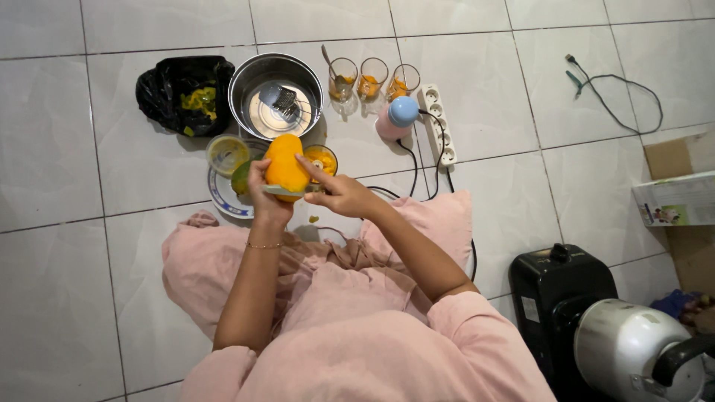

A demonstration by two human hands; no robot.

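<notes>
My left hand (262,195) holds a large peeled orange mango (285,162) upright over my lap. My right hand (339,192) grips a knife (287,191) whose blade lies across the mango's lower end, with the forefinger stretched along the fruit. Just beyond the fruit stands a small glass bowl (322,158) of orange mango pieces. A white plate with a blue rim (223,197) lies to the left, and a green mango (242,177) rests on it.
A steel bowl (275,93) with a utensil inside, a black bag of peels (182,93), a small yellow tub (226,152), three glasses (372,77) with mango, a pink-and-blue blender (395,119), a white power strip (438,123), black appliance (558,298), kettle (633,350) at right.
</notes>
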